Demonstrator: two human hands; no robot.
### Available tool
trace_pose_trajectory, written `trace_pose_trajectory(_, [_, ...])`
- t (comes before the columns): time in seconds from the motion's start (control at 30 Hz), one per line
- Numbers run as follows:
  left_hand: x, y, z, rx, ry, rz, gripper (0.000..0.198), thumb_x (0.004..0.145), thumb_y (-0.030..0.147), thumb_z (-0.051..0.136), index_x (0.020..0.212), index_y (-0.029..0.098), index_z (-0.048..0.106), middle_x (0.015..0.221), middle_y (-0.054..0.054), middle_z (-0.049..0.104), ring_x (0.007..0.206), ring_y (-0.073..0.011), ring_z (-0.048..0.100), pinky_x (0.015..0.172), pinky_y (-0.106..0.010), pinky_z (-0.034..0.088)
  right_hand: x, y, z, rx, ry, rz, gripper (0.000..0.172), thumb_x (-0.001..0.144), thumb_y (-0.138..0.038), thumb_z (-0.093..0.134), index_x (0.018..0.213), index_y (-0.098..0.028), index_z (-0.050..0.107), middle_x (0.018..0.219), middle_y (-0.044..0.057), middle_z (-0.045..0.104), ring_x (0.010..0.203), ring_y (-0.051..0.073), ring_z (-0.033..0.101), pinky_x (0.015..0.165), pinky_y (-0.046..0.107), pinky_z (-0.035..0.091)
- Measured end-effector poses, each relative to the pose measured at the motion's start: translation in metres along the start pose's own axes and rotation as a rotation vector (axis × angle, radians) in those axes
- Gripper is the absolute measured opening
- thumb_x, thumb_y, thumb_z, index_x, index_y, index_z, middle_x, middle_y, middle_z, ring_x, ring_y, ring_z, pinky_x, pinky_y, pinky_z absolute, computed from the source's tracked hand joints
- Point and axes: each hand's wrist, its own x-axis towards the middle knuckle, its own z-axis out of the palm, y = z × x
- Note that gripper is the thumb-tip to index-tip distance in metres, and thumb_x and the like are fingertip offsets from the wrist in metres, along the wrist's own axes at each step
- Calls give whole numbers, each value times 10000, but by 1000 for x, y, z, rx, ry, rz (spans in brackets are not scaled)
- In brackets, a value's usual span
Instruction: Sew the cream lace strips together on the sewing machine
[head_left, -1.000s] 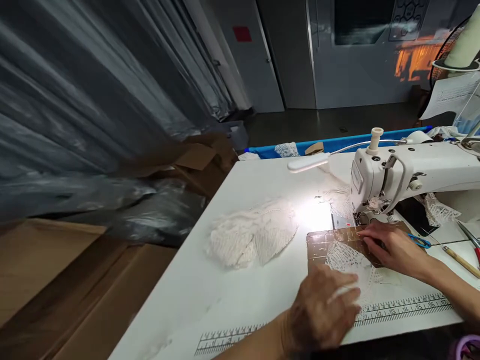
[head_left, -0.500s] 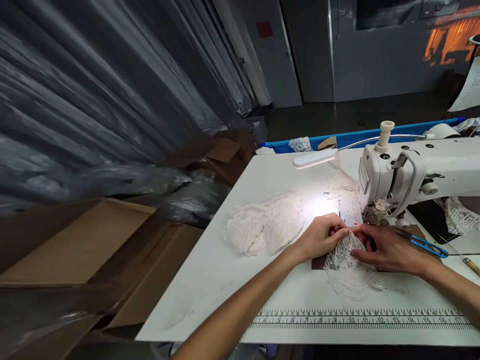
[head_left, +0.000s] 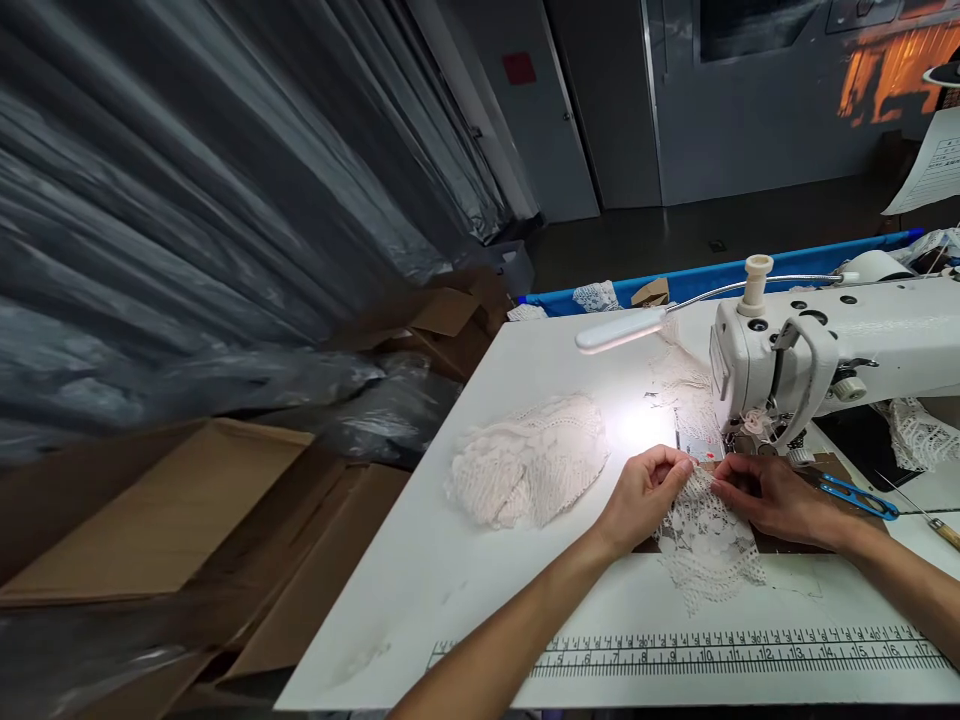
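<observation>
A piece of white lace hangs over the table edge side of the sewing machine, just in front of its needle area. My left hand pinches the lace's upper left edge between thumb and fingers. On the upper right edge, my right hand also pinches the lace. The lace between them lies spread, its scalloped lower end on the table. Blue thread snips lie beside my right hand, partly hidden by it. More lace lies behind the needle area.
A heap of white lace lies left of my hands on the white table. A lamp lights the middle. An awl lies at right. A ruler strip runs along the front. Cardboard boxes stand left.
My hands have moved slightly apart, and the lace's top edge between them is spread wider and flatter. The whole view has shifted a little.
</observation>
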Motion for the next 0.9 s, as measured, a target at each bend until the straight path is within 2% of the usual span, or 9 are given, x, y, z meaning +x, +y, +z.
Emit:
trace_pose_trajectory(0.1, [-1, 2, 3, -19, 11, -25, 503, 718, 615, 648, 811, 121, 609, 580, 54, 431, 527, -75, 329, 491, -212, 262, 0, 2, -1, 5, -1, 19, 346, 855, -522, 449, 802, -192, 540, 619, -14, 463, 562, 122, 405, 503, 262, 299])
trace_pose_trajectory(0.2, [-1, 2, 4, -61, 15, -52, 515, 665, 636, 682, 739, 138, 575, 578, 49, 464, 525, -73, 377, 493, -204, 298, -2, 1, -5, -7, -55, 5, 338, 854, -522, 473, 832, -196, 558, 608, -26, 435, 556, 120, 387, 498, 253, 294])
trace_pose_trajectory(0.3, [0, -2, 5, -106, 95, -88, 521, 634, 636, 709, 725, 151, 540, 562, 58, 471, 504, -70, 403, 475, -193, 311, -5, 0, -10, -41, -128, 0, 308, 788, -498, 590, 855, -198, 572, 606, -36, 418, 560, 120, 381, 501, 248, 297])
trace_pose_trajectory(0.43, [0, -6, 5, -170, 183, -117, 523, 661, 641, 691, 761, 156, 523, 573, 56, 511, 505, -78, 464, 483, -190, 361, -7, 2, -14, -39, -106, 75, 312, 747, -481, 625, 854, -190, 588, 627, -24, 438, 577, 130, 399, 509, 254, 289])
trace_pose_trajectory(0.53, [-2, -5, 6, -224, 156, -143, 540, 643, 617, 728, 833, 163, 508, 578, 53, 555, 492, -87, 505, 469, -194, 384, -7, 2, -16, -14, -101, 117, 361, 791, -537, 563, 899, -194, 602, 641, -13, 451, 583, 136, 410, 503, 256, 283])
trace_pose_trajectory(0.67, [-4, -1, 6, -297, 118, -192, 704, 524, 521, 849, 990, 168, 456, 695, -3, 670, 535, -131, 596, 512, -241, 471, -7, 0, -17, -22, -93, 75, 380, 828, -551, 499, 905, -196, 610, 629, -11, 439, 566, 132, 400, 486, 256, 292])
trace_pose_trajectory(0.73, [-5, 1, 6, -308, 120, -199, 737, 522, 513, 855, 1025, 153, 455, 706, -18, 682, 559, -141, 616, 540, -252, 487, -8, -2, -15, -40, -47, 15, 385, 852, -542, 448, 900, -199, 616, 613, -12, 441, 547, 131, 399, 480, 257, 308])
trace_pose_trajectory(0.9, [-4, 2, 5, -318, 87, -204, 762, 538, 531, 843, 1064, 136, 459, 679, -10, 674, 583, -157, 630, 562, -264, 487, -10, 4, -1, -162, 278, -130, 403, 866, -506, 438, 1005, -185, 637, 599, -6, 491, 505, 129, 447, 492, 263, 361])
